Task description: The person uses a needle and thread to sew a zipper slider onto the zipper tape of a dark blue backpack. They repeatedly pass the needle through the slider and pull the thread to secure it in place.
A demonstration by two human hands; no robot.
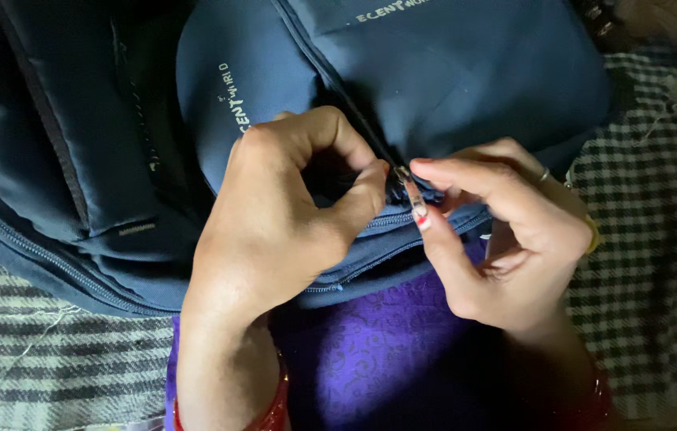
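— Counting first: how many of each?

— One navy backpack (pixel 434 72) on checked cloth (pixel 658 239), two hands, one metal zipper pull (pixel 404 177). Two zip tracks (pixel 402 227) run along the bag's near edge.

— Hand states?

— Left hand (pixel 283 215) curled narrow, thumb and forefinger pinching bag fabric just beside the pull. Right hand (pixel 506 231) pinched on the pull, at the bag's near edge above a purple garment (pixel 370 351).

— Hidden?

— Slider body under fingertips; bag's top and left side cut off; dark interior unreadable. Red bangle (pixel 275 411) partly out of frame.

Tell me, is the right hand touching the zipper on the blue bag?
Touching. The head view shows the right hand with thumb and forefinger pinched on the zipper pull of the blue bag.
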